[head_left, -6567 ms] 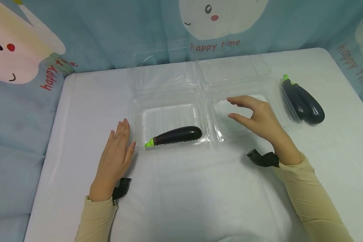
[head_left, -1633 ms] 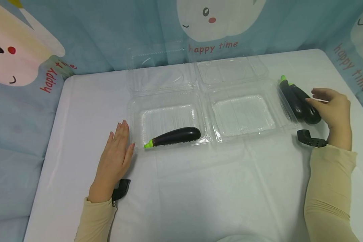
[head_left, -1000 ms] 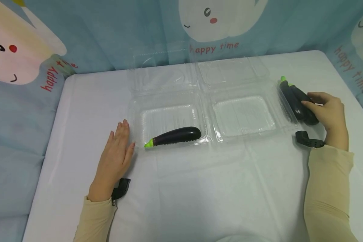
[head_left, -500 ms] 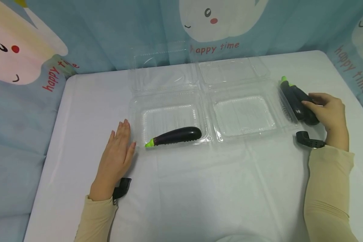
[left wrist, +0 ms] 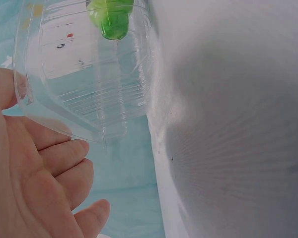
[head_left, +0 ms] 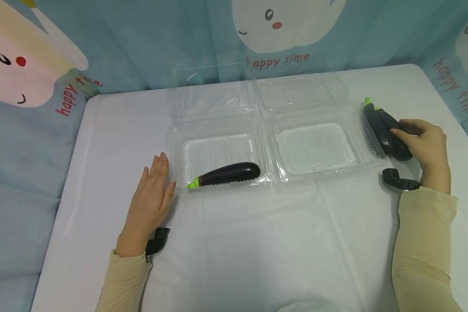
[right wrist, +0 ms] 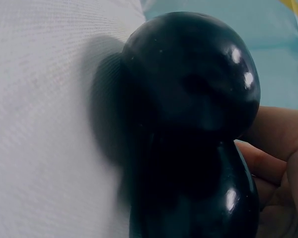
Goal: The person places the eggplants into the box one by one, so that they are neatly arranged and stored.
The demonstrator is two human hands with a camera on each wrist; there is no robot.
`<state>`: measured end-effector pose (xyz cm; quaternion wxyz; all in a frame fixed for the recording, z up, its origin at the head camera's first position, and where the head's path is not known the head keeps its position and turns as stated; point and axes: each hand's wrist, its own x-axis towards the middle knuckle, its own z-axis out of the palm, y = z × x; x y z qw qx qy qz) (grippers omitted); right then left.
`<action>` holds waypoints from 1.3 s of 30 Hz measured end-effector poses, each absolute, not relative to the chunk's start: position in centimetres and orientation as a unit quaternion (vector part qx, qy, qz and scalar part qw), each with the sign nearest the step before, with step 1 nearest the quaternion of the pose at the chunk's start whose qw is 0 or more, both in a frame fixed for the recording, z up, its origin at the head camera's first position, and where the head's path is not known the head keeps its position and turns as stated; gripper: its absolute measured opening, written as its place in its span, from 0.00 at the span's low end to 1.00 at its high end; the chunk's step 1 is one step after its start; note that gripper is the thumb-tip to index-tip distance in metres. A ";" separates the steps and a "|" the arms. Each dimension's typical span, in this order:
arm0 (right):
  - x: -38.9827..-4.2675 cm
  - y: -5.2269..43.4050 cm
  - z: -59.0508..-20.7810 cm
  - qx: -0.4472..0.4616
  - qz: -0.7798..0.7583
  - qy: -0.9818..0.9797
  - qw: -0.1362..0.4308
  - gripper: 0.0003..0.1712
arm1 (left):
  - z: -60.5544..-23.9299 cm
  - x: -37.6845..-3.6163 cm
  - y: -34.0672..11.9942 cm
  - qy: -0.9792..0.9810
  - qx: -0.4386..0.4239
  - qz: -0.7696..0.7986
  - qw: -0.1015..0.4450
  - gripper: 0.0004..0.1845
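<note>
Fingers curl round the eggplant; only the head view shows the flat left hand.

Left hand flat, right hand curled, gripping

"happy time" on the backdrop

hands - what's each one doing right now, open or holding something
Left hand: open, flat on the table beside the left clear box.
Right hand: fingers curled round the eggplant, gripping it.
</note>
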<state>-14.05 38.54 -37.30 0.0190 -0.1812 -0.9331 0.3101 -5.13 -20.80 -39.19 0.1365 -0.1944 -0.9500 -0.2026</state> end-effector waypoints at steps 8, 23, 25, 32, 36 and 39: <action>-14.2 38.3 -37.2 -0.194 0.313 -0.930 0.017 0.38 | -39.1 -5.3 -20.8 -0.950 -0.193 -0.205 0.132 0.34; -15.1 41.3 -39.5 -0.209 0.322 -0.922 0.047 0.38 | -39.1 -5.2 -20.8 -0.951 -0.189 -0.207 0.128 0.33; -15.6 42.7 -40.7 -0.207 0.312 -0.926 0.049 0.38 | -39.1 -5.2 -20.8 -0.951 -0.189 -0.208 0.128 0.33; -16.2 44.9 -42.5 -0.219 0.305 -0.925 0.064 0.37 | -39.1 -5.2 -20.7 -0.950 -0.192 -0.210 0.130 0.34; -16.1 45.1 -42.4 -0.231 0.317 -0.917 0.072 0.36 | -39.1 -5.2 -20.7 -0.949 -0.193 -0.210 0.132 0.34; -16.2 45.3 -42.3 -0.237 0.329 -0.910 0.083 0.34 | -39.1 -5.3 -20.7 -0.948 -0.195 -0.210 0.137 0.34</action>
